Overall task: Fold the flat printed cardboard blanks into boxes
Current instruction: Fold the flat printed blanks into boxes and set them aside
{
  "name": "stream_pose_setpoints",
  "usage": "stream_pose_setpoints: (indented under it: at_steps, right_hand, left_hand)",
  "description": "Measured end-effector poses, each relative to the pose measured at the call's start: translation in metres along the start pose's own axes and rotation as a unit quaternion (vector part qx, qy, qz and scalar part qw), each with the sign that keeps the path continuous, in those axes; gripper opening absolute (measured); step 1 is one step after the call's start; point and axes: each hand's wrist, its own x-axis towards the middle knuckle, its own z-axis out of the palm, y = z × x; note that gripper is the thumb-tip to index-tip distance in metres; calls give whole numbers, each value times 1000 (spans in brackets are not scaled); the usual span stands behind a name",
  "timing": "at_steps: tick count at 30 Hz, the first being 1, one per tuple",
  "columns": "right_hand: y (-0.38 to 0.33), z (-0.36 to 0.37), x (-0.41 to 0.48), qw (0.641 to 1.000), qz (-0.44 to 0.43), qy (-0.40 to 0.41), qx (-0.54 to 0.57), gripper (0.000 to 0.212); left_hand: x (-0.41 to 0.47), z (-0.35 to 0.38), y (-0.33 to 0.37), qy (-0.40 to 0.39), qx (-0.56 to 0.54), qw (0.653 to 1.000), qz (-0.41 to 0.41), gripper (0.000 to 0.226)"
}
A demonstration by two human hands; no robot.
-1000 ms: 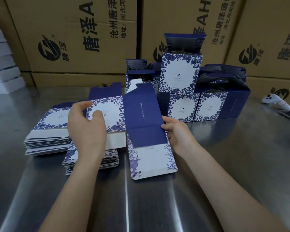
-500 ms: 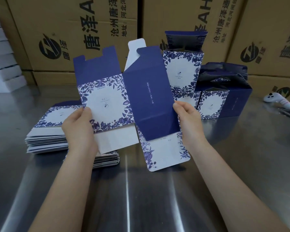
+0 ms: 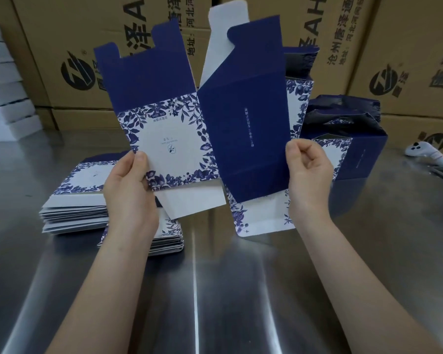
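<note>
Two hands hold one blank (image 3: 172,141) up over the table (image 3: 241,290); your left hand (image 3: 128,190) pinches its left edge, your right hand (image 3: 308,175) its right edge; it stands tall, crease midway between them.

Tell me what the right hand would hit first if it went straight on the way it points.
Likely the folded boxes standing behind the right hand, which pinches the blank; the gap between them is hard to judge.
</note>
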Motion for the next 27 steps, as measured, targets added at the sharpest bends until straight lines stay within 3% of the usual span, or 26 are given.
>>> stream_pose_setpoints:
  at_steps: [13, 21, 27]
  right_hand:
    - [-2, 9, -13, 994, -87, -66, 19, 25]
    - [5, 15, -21, 989, -90, -119, 20, 26]
    - [10, 19, -25, 986, -75, -151, -3, 32]
  left_hand:
    - [-6, 6, -4, -109, 19, 993, 28, 22]
    - [-12, 13, -6, -167, 14, 986, 24, 24]
    - [-18, 17, -10, -225, -4, 974, 28, 39]
